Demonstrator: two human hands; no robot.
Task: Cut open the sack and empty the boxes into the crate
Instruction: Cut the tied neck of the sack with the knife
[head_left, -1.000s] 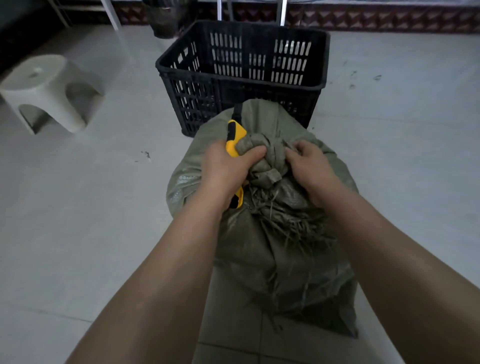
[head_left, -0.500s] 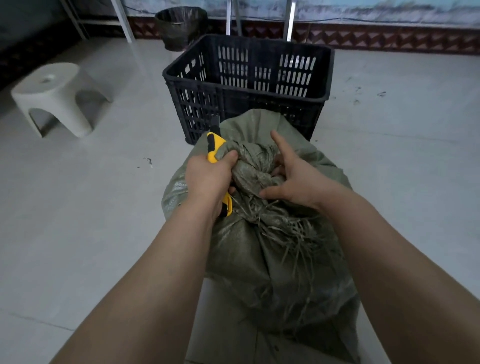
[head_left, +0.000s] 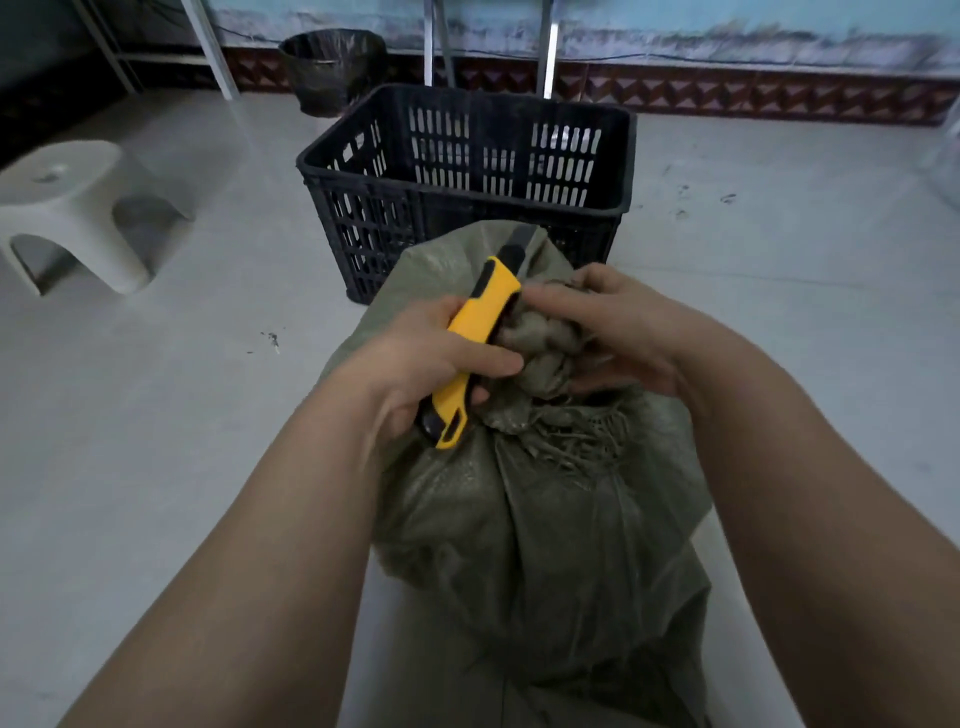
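On the floor before the crate (head_left: 467, 208), sack (head_left: 545, 519) upright, knot (head_left: 540, 348) still tied. Left hand (head_left: 431, 358) grips knife (head_left: 478, 343), blade extended; right hand (head_left: 618, 332) clutches knot. Woven cloth looks soft, frayed, likely heavy: hold bunched neck, cut below.

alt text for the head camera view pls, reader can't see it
A person's left hand grips a yellow utility knife beside the tied knot of a green woven sack, while the right hand holds the knot. A black slatted crate stands just beyond the sack, with a white stool to the left.
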